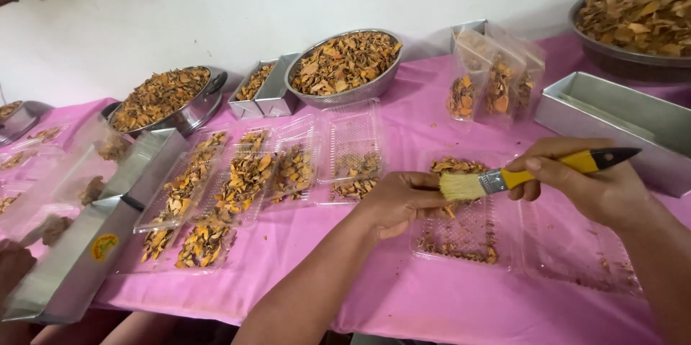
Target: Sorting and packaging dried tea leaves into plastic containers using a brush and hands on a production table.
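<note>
The right hand (590, 183) is closed around the yellow handle of a flat pale-bristled paintbrush (504, 178), its bristles touching the left hand (399, 201), which is curled around a small orange chip that the pictures barely show. Directly beneath that grip lies an open clear plastic clamshell tray (464, 233), holding only a thin scatter of dried orange-brown chips. Beyond the left hand, several similar clear trays (245, 183) already look filled, so the work seems well underway but unfinished.
</note>
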